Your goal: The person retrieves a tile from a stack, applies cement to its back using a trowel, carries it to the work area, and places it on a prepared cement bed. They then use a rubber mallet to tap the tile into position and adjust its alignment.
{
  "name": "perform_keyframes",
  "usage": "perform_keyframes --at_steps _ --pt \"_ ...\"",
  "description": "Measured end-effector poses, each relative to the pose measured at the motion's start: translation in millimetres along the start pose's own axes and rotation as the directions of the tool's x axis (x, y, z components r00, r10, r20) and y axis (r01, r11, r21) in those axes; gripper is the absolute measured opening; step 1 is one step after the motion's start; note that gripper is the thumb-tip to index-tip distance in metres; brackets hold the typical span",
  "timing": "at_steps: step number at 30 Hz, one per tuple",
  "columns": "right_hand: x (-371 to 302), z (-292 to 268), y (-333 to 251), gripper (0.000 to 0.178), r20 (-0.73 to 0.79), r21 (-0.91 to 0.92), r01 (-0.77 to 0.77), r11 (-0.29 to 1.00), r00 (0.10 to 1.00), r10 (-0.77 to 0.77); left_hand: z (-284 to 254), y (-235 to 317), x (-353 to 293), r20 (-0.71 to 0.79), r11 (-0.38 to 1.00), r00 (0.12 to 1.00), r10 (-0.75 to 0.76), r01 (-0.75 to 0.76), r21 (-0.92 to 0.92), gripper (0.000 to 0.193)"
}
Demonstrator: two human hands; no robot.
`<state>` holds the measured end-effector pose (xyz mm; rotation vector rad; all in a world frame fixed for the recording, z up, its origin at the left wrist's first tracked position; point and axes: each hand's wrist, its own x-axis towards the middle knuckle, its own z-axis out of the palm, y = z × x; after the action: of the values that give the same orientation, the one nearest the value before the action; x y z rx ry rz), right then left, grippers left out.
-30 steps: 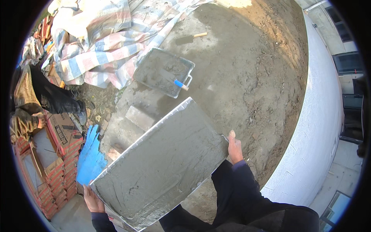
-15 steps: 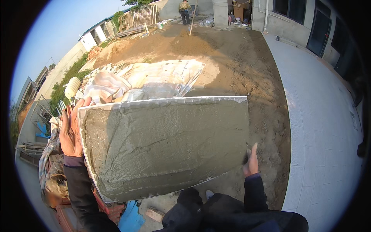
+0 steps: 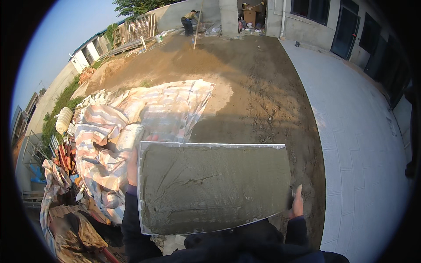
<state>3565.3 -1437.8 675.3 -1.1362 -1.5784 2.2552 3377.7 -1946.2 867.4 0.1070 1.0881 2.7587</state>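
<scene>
I carry a large rectangular tile (image 3: 215, 186) flat in front of me, its upper face coated with wet grey mortar. My left hand (image 3: 133, 164) grips its left edge, fingers curled over the top corner. My right hand (image 3: 297, 202) holds the right edge from below, thumb up beside it. Both dark sleeves come up from the lower edge.
Bare brown earth (image 3: 250, 87) lies ahead. A striped tarpaulin (image 3: 131, 118) covers a heap on the left, with bricks (image 3: 66, 158) and clutter beside it. Pale paved tiles (image 3: 364, 131) run along the right by a building. A person (image 3: 189, 19) bends over far off.
My view has swung up from the ground to the yard ahead. The tile has levelled out and sits lower and more centred; both hands keep their grip on its ends.
</scene>
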Motion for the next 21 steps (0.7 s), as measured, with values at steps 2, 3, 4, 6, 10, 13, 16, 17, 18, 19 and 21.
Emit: perform_keyframes --at_steps 2,3,4,6,10,13,16,17,18,19,21 --pt "29 9 -7 0.089 0.039 0.029 -0.019 0.999 0.999 0.018 -5 -17 50 0.046 0.999 0.999 -0.018 0.017 0.041 0.065" --pt "50 16 -12 0.089 0.002 0.009 -0.042 0.999 0.999 0.042 -8 -27 71 0.075 0.998 0.997 -0.031 0.028 0.050 0.065" --pt "71 20 -19 0.089 -0.021 -0.003 -0.059 0.998 0.998 0.059 -10 -36 95 0.073 0.999 0.996 -0.051 0.052 -0.016 0.067" --pt "120 31 -37 0.089 -0.023 -0.027 -0.052 0.998 0.998 0.051 -11 -54 140 -0.046 0.998 0.997 -0.064 0.064 0.009 0.067" --pt "221 54 -81 0.092 0.003 -0.138 -0.070 0.988 0.997 0.071 -11 -74 237 -0.090 0.995 0.991 -0.095 0.096 0.010 0.068" --pt "289 79 -108 0.095 0.104 -0.147 -0.080 0.986 0.990 0.096 -14 -64 305 -0.026 0.969 0.997 -0.074 0.078 0.236 0.070" --pt "353 123 -126 0.096 0.092 -0.151 -0.103 0.983 0.989 0.118 -15 -56 366 0.206 0.996 0.975 -0.086 0.085 0.012 0.068" --pt "373 136 -135 0.096 0.036 -0.167 -0.133 0.977 0.989 0.140 -17 -58 388 0.174 0.993 0.982 -0.079 0.093 -0.071 0.067" --pt "392 149 -145 0.089 0.139 -0.125 -0.083 0.989 0.985 0.101 -20 -82 412 0.025 0.979 0.988 0.154 -0.149 -0.141 0.060" --pt "414 167 -154 0.087 0.092 -0.205 -0.084 0.975 0.990 0.105 -24 -93 436 -0.043 0.974 0.982 0.185 -0.189 -0.122 0.059" --pt "450 200 -169 0.083 0.003 -0.350 -0.057 0.935 0.998 0.062 -45 -113 470 -0.092 0.985 0.987 0.132 -0.141 -0.096 0.059"
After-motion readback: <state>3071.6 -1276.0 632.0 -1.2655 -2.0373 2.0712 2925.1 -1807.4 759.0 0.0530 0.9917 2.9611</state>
